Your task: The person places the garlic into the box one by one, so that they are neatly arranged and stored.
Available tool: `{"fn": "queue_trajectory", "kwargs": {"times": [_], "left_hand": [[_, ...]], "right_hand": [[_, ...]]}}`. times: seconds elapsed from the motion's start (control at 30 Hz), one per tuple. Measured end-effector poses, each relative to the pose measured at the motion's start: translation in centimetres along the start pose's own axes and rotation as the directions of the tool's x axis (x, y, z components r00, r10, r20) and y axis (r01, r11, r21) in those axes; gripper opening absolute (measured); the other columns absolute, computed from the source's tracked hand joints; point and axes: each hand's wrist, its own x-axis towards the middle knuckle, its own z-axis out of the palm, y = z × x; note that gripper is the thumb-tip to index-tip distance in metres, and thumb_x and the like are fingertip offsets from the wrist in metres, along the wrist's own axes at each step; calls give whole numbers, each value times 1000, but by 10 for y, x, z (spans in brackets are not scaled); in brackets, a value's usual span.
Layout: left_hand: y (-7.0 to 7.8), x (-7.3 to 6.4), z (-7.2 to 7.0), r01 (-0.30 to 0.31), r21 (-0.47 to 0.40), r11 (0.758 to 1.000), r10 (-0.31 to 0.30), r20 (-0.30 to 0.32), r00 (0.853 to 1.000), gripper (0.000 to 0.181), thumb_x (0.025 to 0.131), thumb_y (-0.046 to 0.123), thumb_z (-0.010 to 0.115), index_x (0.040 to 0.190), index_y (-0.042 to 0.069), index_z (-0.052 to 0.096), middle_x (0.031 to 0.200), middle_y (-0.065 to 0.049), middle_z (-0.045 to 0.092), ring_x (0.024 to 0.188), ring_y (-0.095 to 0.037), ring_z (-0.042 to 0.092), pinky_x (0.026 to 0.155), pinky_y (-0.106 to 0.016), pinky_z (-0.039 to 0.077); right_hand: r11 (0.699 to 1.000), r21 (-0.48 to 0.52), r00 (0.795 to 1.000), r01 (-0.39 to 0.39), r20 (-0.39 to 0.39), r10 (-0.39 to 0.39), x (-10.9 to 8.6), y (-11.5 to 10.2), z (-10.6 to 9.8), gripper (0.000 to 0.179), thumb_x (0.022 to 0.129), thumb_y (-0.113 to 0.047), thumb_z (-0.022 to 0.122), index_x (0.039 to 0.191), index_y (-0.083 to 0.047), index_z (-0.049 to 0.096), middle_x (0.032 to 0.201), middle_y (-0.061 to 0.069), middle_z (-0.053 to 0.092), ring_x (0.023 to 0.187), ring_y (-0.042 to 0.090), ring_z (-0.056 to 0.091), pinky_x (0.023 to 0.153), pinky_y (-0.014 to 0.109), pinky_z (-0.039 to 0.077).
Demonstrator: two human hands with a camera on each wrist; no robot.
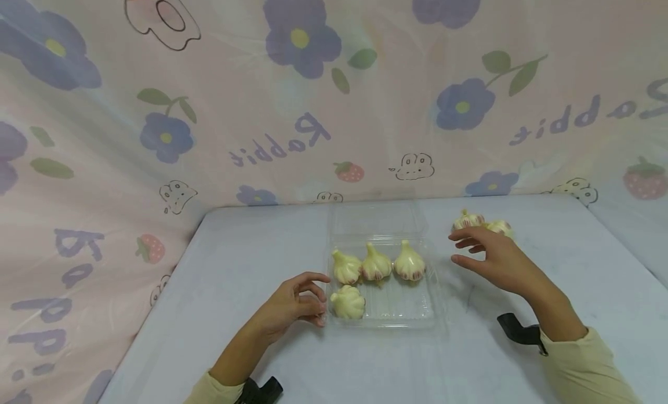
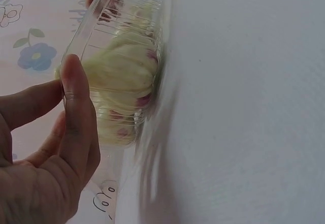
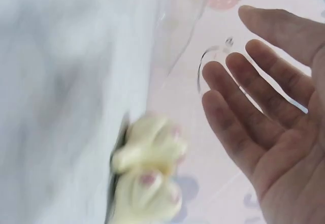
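Note:
A clear plastic clamshell box [image 1: 399, 323] lies with its lid folded back. Three garlic bulbs [image 1: 377, 264] form a row along its far side, and another garlic bulb [image 1: 348, 302] sits in its near left corner. At the box's left edge, my left hand [image 1: 294, 302] pinches the rim [image 2: 66, 84] between thumb and finger. My right hand [image 1: 498, 262] is raised and empty, its fingers [image 3: 228, 125] loosely extended. Just beyond it on the table are two more garlic bulbs [image 1: 468, 219], partly covered by the hand in the head view.
The opened lid [image 1: 378, 218] reaches toward the table's far edge. A white table [image 1: 250, 241] bears everything. Behind it and at the sides hangs a curtain [image 1: 219, 97] printed with flowers and rabbits. Dark wrist mounts [image 1: 522, 330] jut from beside both sleeves.

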Motion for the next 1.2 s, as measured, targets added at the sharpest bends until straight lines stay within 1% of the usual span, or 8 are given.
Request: {"fn": "queue_trajectory", "kwargs": {"times": [0.07,0.17,0.3,0.43,0.67,0.87,1.03,1.2], "left_hand": [[1,0,0,-1,0,1000,1,2,1000,59,90,-2,66,144,-3,41,101,-6,54,74,-12,67,68,-27,62],[1,-1,0,0,0,1000,0,2,1000,60,90,-2,66,144,-4,41,101,-6,54,74,-12,67,67,-27,62],[3,-3,1,-7,1,1000,7,1,1000,61,90,-2,66,145,-4,40,101,-6,54,73,-12,67,67,-26,62],[4,-3,1,-9,0,1000,9,3,1000,61,90,-2,65,145,-5,39,101,-5,54,74,-11,66,67,-26,62],[3,-3,1,3,-8,1000,-3,-1,1000,61,90,-3,65,145,-5,40,101,-5,54,75,-11,65,67,-26,62],[3,-1,1,-8,-2,1000,8,1,1000,61,90,-3,65,145,-5,40,100,-5,54,76,-10,66,67,-27,62],[3,-1,1,-6,-3,1000,6,-3,1000,61,89,-2,65,145,-5,40,100,-5,54,76,-10,65,67,-27,62],[3,-1,1,-3,0,1000,3,-1,1000,61,90,-2,65,145,-4,40,100,-5,54,76,-10,65,68,-27,62]], "right_hand": [[999,-26,1000,-28,3,28,-4,9,-5,43,93,-26,72,129,-6,60,122,18,66,106,40,66,89,55,56],[995,-54,996,-85,-24,84,-8,22,-14,45,93,-28,71,129,-5,59,123,20,65,107,42,64,88,57,55],[987,-45,987,-152,-68,149,-10,39,-27,47,94,-31,70,132,-6,57,125,23,64,107,45,64,86,59,54],[974,-41,973,-222,-69,219,-10,53,-34,55,96,-35,66,139,-3,51,131,28,58,109,51,61,84,62,54],[951,-41,952,-305,-11,305,-10,73,-32,70,98,-37,62,148,5,36,144,34,42,119,55,52,89,65,51],[936,-44,934,-348,73,351,-9,91,-29,80,99,-34,61,151,12,22,145,38,36,125,57,45,95,68,45],[930,-83,923,-357,124,365,-8,103,-22,79,97,-31,63,149,14,24,141,38,41,123,56,47,95,69,44],[933,-107,923,-343,146,356,-9,104,-16,70,96,-31,64,144,12,35,131,37,52,119,55,51,91,66,45]]}}
